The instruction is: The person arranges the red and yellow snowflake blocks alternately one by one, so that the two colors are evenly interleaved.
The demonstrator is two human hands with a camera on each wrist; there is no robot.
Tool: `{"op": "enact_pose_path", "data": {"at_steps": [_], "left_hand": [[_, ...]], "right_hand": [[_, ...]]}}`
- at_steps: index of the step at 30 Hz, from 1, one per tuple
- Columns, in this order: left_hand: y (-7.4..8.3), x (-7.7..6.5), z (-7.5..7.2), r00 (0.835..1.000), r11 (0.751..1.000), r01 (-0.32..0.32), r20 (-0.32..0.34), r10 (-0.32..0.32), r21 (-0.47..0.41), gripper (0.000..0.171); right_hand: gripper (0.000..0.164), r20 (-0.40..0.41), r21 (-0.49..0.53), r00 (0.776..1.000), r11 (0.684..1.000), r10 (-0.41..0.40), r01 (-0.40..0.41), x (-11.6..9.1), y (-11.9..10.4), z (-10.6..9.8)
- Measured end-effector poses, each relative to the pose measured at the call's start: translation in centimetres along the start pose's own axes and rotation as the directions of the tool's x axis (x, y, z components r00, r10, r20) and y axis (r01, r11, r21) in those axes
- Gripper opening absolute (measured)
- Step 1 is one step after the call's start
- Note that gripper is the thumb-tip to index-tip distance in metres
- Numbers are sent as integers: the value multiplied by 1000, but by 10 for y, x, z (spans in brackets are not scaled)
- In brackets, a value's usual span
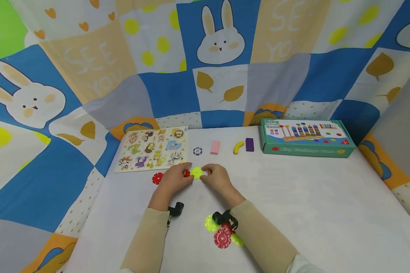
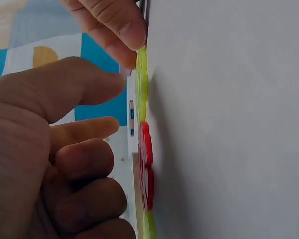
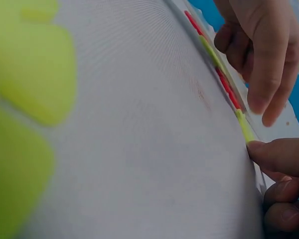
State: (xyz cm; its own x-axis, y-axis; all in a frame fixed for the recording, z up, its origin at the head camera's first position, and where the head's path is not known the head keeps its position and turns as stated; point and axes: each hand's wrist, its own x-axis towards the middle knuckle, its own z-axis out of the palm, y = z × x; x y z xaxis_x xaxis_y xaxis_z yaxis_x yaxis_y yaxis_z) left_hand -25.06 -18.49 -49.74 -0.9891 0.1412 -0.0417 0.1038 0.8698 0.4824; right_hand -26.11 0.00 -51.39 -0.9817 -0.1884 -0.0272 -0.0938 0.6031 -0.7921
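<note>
A row of flat notched plastic discs lies on the white table, red and yellow-green by turns. My right hand [image 1: 219, 179] pinches the yellow-green disc [image 1: 196, 173] at the row's right end between thumb and finger. Beside it is a red disc [image 1: 186, 173], partly covered by my left hand [image 1: 174, 178]. That hand hovers over the row with thumb and forefinger apart, and the left wrist view shows a gap between them and the discs. Another red disc [image 1: 157, 178] forms the left end. The yellow-green disc [image 3: 209, 51] between the reds shows in the right wrist view.
Loose red discs [image 1: 222, 238] and yellow-green discs [image 1: 210, 223] lie under my right wrist. Behind the row are an animal picture board [image 1: 150, 149], a round chip [image 1: 197, 151], a pink block [image 1: 215, 147], a yellow banana-shaped piece [image 1: 238, 147], a purple block [image 1: 249, 144] and a green game box [image 1: 307, 138].
</note>
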Motion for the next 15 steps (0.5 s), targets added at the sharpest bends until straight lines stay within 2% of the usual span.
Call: {"op": "enact_pose_path", "data": {"at_steps": [4,8,15], "left_hand": [[3,4,4,998,1000,18,57,-18,-2,57],[2,6,9,996,1000,29,86,-28,-11,55],[5,10,10,996,999,25,91,-21,-43,50]], "right_hand": [[28,8,-11,1000,1000,-21,21,0,0,3],[28,24,-9,1000,1000,-18,19,-2,0,5],[27,3,5,1000,1000,-16,16,-2,1,0]]}}
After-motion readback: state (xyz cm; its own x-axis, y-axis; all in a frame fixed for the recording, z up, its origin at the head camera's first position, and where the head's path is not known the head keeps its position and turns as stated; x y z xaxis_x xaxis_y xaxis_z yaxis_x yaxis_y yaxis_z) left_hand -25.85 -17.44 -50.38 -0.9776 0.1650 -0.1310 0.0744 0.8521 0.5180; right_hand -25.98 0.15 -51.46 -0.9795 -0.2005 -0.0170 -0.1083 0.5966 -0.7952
